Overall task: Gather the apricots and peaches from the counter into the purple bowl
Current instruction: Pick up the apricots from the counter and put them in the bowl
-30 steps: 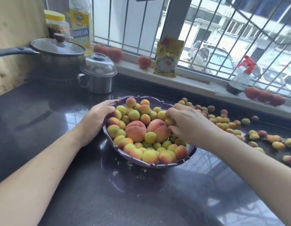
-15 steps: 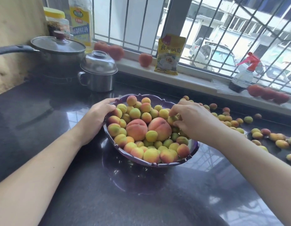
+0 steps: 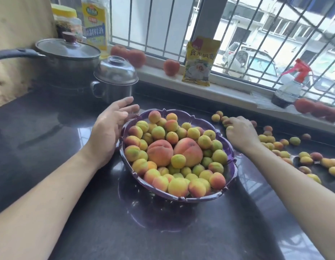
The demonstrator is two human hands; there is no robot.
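Note:
The purple bowl [image 3: 232, 167] sits mid-counter, heaped with small yellow-orange apricots [image 3: 179, 161] and two big peaches [image 3: 160, 152]. My left hand [image 3: 110, 128] hovers at the bowl's left rim with its fingers spread and straight, holding nothing. My right hand [image 3: 239, 133] is past the bowl's right rim, down on the loose apricots [image 3: 275, 145] scattered over the dark counter. Its fingertips curl over an apricot [image 3: 229, 128] at the near end of that scatter. More loose apricots trail off to the right edge.
A lidded pot [image 3: 67, 53] and a small steel pot [image 3: 114, 79] stand behind the left hand. On the windowsill are red peaches [image 3: 171, 67], a yellow packet [image 3: 199, 61], a spray bottle [image 3: 290, 87] and an oil bottle [image 3: 95, 25].
My right hand left the bowl and moved right onto the loose apricots. My left hand lifted off the bowl's rim and opened its fingers.

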